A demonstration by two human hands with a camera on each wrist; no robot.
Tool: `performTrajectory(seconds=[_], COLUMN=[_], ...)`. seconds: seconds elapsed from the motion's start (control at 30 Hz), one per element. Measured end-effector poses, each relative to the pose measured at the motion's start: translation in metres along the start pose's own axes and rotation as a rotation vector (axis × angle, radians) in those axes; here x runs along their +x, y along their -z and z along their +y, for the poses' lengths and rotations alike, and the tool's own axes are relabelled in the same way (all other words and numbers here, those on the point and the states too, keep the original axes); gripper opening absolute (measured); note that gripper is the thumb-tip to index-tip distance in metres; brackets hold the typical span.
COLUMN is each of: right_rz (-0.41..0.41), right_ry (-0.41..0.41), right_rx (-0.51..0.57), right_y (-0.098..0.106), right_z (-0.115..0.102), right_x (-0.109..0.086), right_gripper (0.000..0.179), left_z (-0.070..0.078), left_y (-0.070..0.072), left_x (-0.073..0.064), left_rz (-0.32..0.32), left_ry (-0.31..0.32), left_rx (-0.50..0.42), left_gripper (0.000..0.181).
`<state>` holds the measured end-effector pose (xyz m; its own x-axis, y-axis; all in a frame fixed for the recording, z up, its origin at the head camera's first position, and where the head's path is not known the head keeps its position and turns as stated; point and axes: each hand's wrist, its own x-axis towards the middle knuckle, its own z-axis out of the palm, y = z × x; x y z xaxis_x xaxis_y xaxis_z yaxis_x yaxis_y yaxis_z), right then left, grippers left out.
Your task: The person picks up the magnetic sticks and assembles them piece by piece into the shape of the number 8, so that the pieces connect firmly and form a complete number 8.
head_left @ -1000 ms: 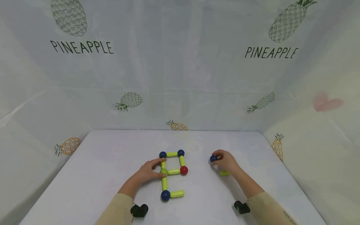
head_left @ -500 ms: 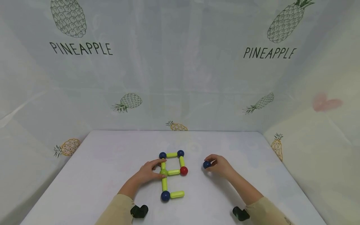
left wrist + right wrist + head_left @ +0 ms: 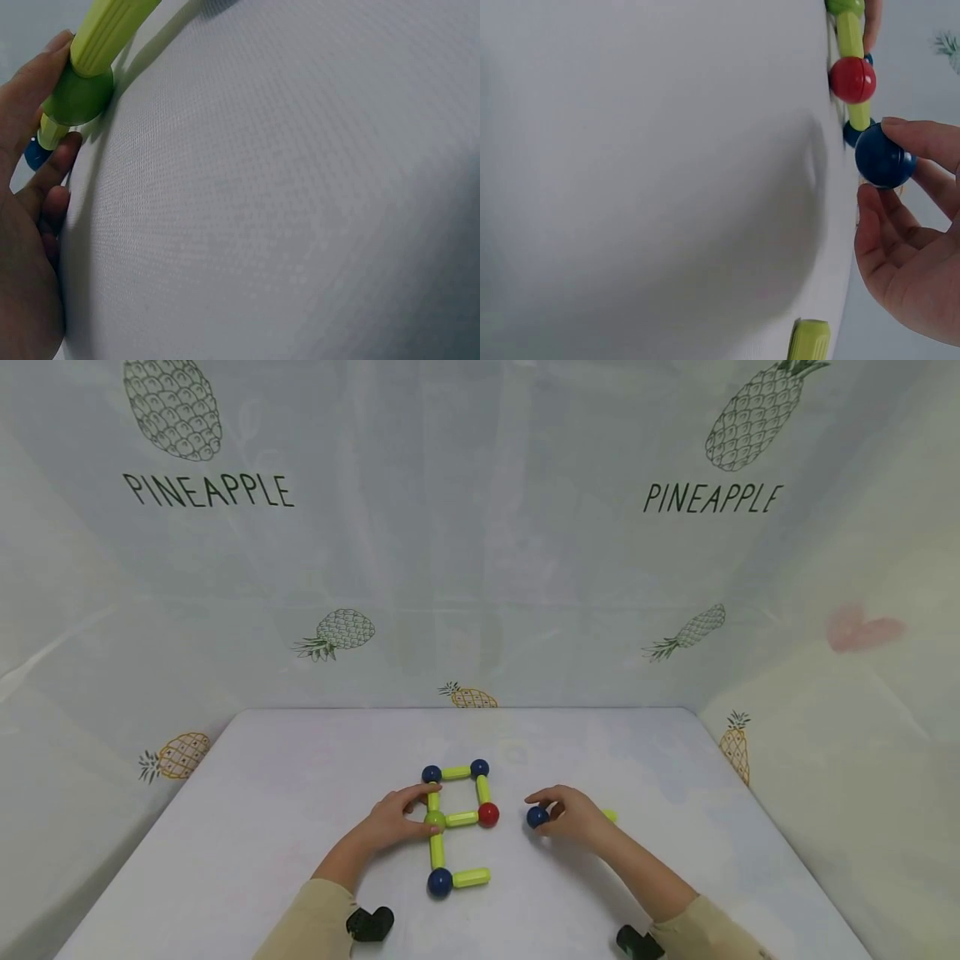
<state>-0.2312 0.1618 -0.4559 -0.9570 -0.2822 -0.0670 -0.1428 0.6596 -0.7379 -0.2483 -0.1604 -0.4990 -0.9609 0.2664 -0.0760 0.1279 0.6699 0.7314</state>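
A flat figure of lime-green rods and balls lies mid-table: a closed square above an open lower arm. Its corners are a green ball [image 3: 435,820], a red ball [image 3: 488,814] and several blue balls; one blue ball [image 3: 440,882] sits at the lower left, joined to a free-ended rod [image 3: 471,877]. From the left side, my left hand [image 3: 395,817] grips the figure, thumb by the green ball and forefinger at the upper rod [image 3: 433,802]. My right hand [image 3: 573,817] pinches a loose blue ball [image 3: 885,156] between thumb and fingertips, right of the red ball.
A loose lime-green rod [image 3: 808,341] lies on the white table [image 3: 300,777] behind my right hand, partly hidden in the head view. Dark wrist mounts [image 3: 370,924] stick out from both sleeves. A pineapple-print cloth [image 3: 480,527] hangs around the table.
My right hand has carried the blue ball left and nearer to me, toward the red ball. My left hand and the figure have stayed in place.
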Motion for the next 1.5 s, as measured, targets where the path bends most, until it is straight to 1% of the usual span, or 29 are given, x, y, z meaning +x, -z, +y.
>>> performTrajectory(seconds=[0.2, 0.5, 0.77, 0.97, 1.17, 1.5], right_rz=[-0.029, -0.098, -0.142, -0.168, -0.2, -0.232], right_ry=[-0.013, 0.03, 0.036, 0.05, 0.064, 0.071], right_rx=[-0.001, 0.015, 0.03, 0.045, 0.057, 0.063], right_y=[-0.005, -0.013, -0.02, -0.022, -0.026, -0.032], right_z=[-0.007, -0.01, -0.013, -0.016, -0.017, -0.019], right_x=[-0.005, -0.009, -0.014, -0.019, -0.021, -0.024], right_gripper=[0.04, 0.037, 0.034, 0.034, 0.033, 0.032], left_z=[-0.001, -0.001, 0.001, 0.0, -0.001, -0.001], left_y=[0.0, 0.0, 0.002, 0.002, 0.001, 0.0], left_x=[0.001, 0.002, 0.0, 0.001, 0.001, 0.003], left_rz=[-0.001, -0.005, -0.009, -0.016, -0.014, -0.01], left_ry=[0.002, 0.0, -0.002, -0.017, -0.009, -0.003], left_rx=[-0.004, -0.003, -0.001, 0.001, 0.003, 0.011], left_gripper=[0.069, 0.068, 0.068, 0.067, 0.067, 0.067])
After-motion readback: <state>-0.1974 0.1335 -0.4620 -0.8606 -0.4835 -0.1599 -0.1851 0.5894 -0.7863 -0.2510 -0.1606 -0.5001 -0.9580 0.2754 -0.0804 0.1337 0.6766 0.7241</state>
